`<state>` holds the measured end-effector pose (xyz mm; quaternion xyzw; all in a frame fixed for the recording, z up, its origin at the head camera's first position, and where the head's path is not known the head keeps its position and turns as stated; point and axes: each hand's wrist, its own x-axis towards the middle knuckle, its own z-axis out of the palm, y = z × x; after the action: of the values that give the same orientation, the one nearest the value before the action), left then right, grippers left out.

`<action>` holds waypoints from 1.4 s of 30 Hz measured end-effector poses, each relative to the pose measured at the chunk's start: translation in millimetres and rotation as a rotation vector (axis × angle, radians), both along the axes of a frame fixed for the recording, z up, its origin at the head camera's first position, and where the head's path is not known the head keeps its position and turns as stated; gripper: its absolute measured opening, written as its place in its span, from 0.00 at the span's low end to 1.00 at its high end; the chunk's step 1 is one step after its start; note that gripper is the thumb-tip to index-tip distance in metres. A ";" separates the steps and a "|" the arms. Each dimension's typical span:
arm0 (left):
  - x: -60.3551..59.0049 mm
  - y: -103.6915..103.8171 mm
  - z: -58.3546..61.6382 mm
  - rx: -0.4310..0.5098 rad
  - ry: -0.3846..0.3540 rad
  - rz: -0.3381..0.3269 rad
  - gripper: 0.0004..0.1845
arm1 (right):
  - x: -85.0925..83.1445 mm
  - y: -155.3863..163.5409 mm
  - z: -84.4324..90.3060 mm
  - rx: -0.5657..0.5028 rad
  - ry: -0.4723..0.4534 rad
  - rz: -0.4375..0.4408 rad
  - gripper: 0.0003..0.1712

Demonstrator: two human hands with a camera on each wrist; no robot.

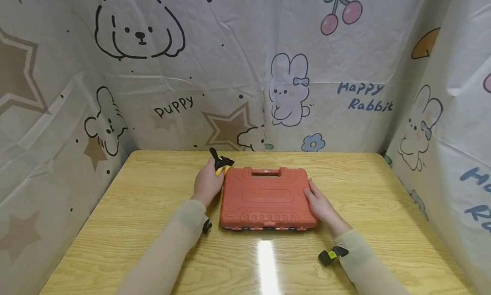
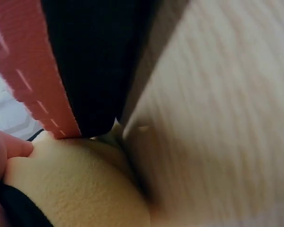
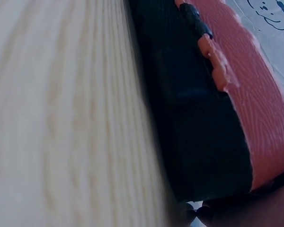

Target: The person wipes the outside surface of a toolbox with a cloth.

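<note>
- Red case (image 1: 267,196) lies flat on the wooden surface (image 1: 153,192), between both hands.
- Left grip (image 1: 208,182) holds a black-and-yellow tool (image 1: 223,162) beside it.
- Right grip (image 1: 323,206), fingers extended, touches its right side.

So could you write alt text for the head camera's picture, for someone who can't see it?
A closed red case lies on a wooden table, a person's right hand touching its right edge. The left hand, beside the left edge, holds a small black-and-yellow tool. A pale cartoon-printed sheet hangs behind.
</note>
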<state>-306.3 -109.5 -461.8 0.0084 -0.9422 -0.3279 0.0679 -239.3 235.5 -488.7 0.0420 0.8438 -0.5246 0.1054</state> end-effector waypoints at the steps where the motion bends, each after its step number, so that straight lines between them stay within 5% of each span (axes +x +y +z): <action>1: -0.1 -0.5 -1.6 0.000 0.009 -0.006 0.27 | 0.0 -0.2 -0.1 0.001 0.000 -0.001 0.36; 6: 1.4 -5.7 -7.3 -0.024 0.069 -0.062 0.19 | 0.1 -0.9 0.2 0.005 -0.003 -0.009 0.36; 14: 8.0 -12.4 -10.5 -0.011 0.120 -0.128 0.20 | 1.3 -1.0 2.1 0.014 -0.001 -0.030 0.35; 42: 50.5 -2.8 -5.9 0.146 -0.005 -0.053 0.20 | 6.6 -6.5 4.4 -0.017 0.005 -0.081 0.34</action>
<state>-255.8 -112.3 -467.6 -0.0109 -0.9158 -0.3976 0.0562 -232.6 229.1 -484.3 0.0738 0.8371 -0.5357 0.0825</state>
